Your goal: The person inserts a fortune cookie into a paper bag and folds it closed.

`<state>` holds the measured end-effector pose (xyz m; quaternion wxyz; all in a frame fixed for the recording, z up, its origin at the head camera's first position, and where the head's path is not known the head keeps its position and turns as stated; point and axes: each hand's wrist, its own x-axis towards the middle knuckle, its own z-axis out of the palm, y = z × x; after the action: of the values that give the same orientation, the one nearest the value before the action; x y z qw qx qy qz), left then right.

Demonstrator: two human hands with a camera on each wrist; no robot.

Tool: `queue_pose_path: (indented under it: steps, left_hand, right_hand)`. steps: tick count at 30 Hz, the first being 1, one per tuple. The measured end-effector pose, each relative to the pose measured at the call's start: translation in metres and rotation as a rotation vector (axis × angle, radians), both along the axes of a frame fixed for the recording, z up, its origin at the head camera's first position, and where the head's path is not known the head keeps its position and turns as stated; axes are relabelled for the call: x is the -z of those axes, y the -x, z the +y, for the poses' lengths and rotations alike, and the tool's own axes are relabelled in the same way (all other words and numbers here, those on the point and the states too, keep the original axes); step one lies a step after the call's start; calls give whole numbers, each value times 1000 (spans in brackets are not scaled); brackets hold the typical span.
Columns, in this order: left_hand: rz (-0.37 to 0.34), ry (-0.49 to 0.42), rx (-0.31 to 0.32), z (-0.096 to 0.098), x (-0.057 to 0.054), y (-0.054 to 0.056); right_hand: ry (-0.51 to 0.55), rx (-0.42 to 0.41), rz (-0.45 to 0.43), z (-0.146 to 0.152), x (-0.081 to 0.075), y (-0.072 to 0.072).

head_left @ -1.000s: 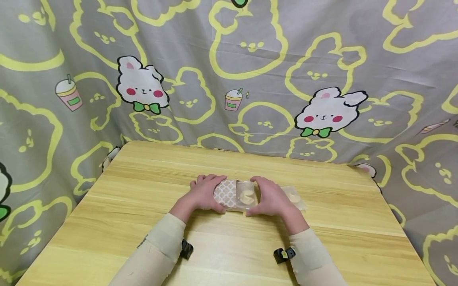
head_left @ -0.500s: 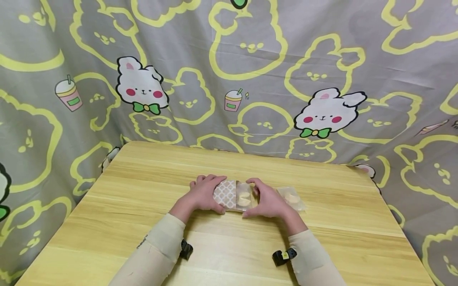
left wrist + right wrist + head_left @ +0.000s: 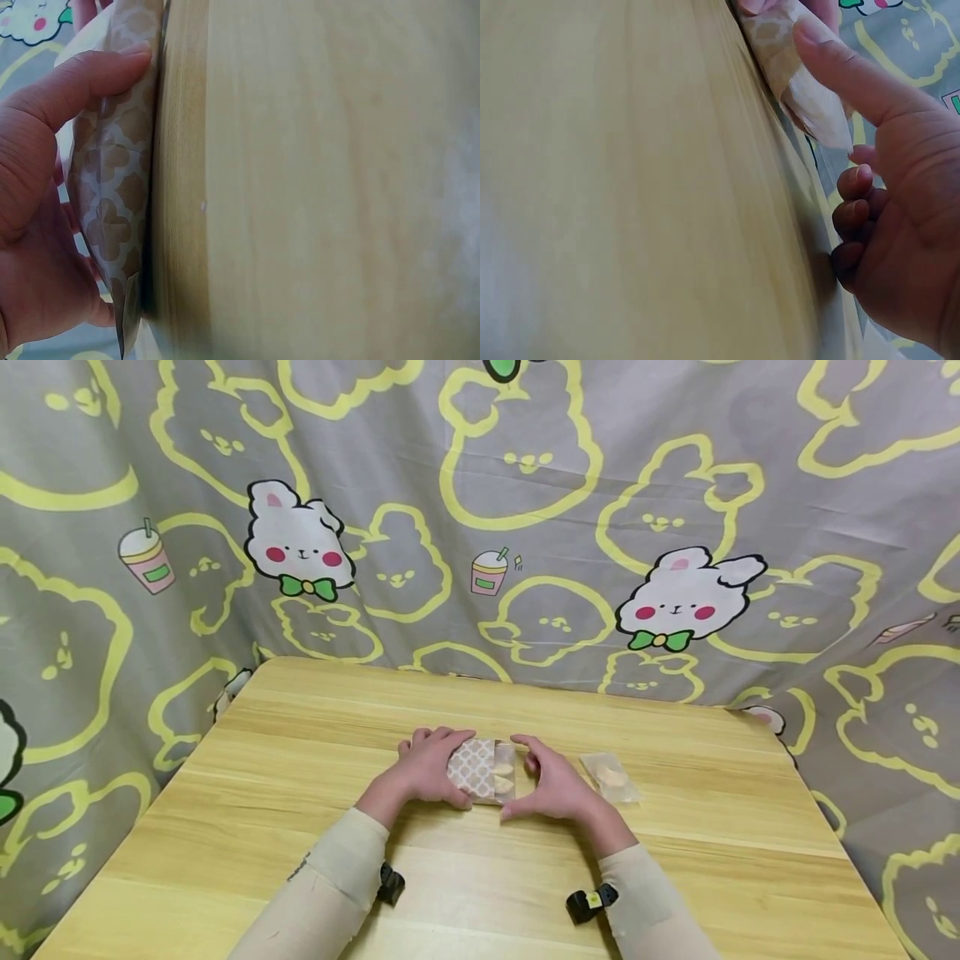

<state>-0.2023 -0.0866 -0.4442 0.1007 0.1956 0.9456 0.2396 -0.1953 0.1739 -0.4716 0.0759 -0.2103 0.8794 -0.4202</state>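
Note:
In the head view my left hand grips a flat paper bag with a beige and white lattice print. Its thumb lies along the bag's near side in the left wrist view. From the bag's right end sticks out a translucent packet with pale yellow pieces inside; the rest of it is hidden in the bag. My right hand holds this packet between thumb and forefinger, at its near and far edges. In the right wrist view the thumb lies against it, and the other fingers are curled below.
A second translucent packet with a pale yellow piece lies on the wooden table, just right of my right hand. Behind and beside the table hangs a grey curtain with rabbit prints.
My right hand has moved left with the packet, and less of the packet shows outside the bag. The second packet has come into fuller view. My left hand stays in place.

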Motion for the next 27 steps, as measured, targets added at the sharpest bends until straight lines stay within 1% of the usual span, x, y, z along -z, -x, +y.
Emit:
queue_pose_path:
  steps: [4,6,12,18,24,27]
  left_hand:
    - [1,-2,-1,0,0,0]
    - [1,-5,-1,-1,0,1]
    - [5,-8,1,-1,0,1]
    - [7,0,1,0,1,2]
    - [6,8,-1,1,1,1]
    - [7,7,-1,1,1,0]
  right_hand:
    - [19,20,18,7,-2,-3]
    - [7,13,38,10,-3,-5]
    - [-33,-76,53,15,-8,-12]
    - [-23,-160,59,7,-10,-16]
    - [-49,-195,34,-6,-10,-14]
    - [-60,-195,17,-9,-11,-15]
